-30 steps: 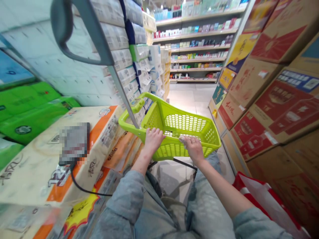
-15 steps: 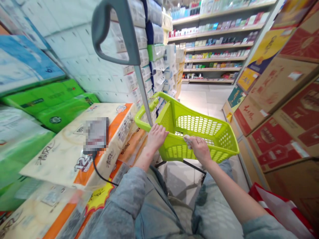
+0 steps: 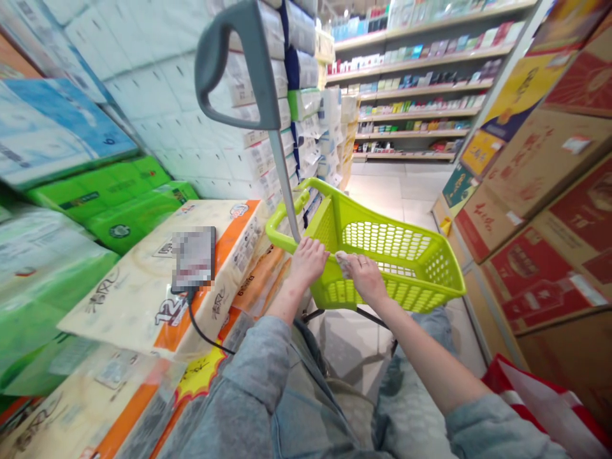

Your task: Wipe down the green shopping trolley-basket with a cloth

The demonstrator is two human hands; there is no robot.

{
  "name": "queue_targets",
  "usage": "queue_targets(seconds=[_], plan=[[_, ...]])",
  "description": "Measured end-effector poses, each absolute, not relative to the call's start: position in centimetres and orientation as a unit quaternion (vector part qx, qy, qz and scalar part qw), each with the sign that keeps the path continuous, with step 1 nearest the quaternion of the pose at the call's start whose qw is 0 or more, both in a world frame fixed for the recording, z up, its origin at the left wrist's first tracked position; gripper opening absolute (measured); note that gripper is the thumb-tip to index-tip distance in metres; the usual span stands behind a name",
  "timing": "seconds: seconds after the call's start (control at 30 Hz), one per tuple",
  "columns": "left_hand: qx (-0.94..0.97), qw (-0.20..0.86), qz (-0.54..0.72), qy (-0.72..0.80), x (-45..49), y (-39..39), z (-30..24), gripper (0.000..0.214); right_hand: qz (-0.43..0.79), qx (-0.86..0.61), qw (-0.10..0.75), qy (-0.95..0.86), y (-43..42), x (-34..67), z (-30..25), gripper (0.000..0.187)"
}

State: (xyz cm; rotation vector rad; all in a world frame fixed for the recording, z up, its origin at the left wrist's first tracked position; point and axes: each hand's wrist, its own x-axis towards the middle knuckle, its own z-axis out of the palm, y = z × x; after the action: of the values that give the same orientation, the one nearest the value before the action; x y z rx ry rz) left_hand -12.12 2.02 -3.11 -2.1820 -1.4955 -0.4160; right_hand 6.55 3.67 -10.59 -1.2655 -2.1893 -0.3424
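1. Our right hand (image 3: 367, 278) pinches a crumpled whitish wad (image 3: 343, 262) between bent fingers and thumb, with a ring on one finger; whether the wad is cloth or paper we cannot tell
2. We have that wad at the near rim of a lime-green basket (image 3: 387, 294), which stands in the middle of the scene on dark legs
3. Our left hand (image 3: 308, 260) lies just left of the wad, fingers close together and curled over the same near rim
4. Near its left end, we see a metal pole (image 3: 285, 182) rise from the basket to a grey looped handle (image 3: 266, 76)
5. To our left, a cream and orange pack (image 3: 129, 280) bears a blurred-out device (image 3: 196, 258), from which a dark cable (image 3: 192, 310) runs towards our left sleeve (image 3: 268, 357)
6. Near us below that pack is a yellow sign (image 3: 198, 376)
7. On our right, cartons (image 3: 530, 274) are stacked above a red and white bag (image 3: 540, 401); stocked shelves (image 3: 421, 113) stand at the far end
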Motion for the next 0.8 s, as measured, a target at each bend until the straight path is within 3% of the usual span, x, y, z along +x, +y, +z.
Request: queue_targets(seconds=[0.3, 0.5, 0.67, 0.8], plan=[[-0.789, 0.226, -0.163, -0.547, -12.2, 2.1, -3.3, 0.032, -0.175, -0.514, 0.270, -0.795, 2.3, 16.0, -13.4, 0.026], [-0.786, 0.210, -0.174, -0.555, -11.5, 2.1, -3.2, 0.031, -0.147, -0.528, 0.298, -0.781, 2.7, 10.8, -12.3, 0.031], [-0.786, 0.226, -0.158, -0.554, -11.4, 1.9, -3.0, 0.032, -0.122, -0.496, 0.347, -0.787, 3.1, 4.4, -11.4, 0.047], [-0.789, 0.228, -0.148, -0.551, -11.8, 1.8, -2.9, 0.032, -0.119, -0.444, 0.356, -0.814, 3.0, 6.0, -11.7, 0.050]])
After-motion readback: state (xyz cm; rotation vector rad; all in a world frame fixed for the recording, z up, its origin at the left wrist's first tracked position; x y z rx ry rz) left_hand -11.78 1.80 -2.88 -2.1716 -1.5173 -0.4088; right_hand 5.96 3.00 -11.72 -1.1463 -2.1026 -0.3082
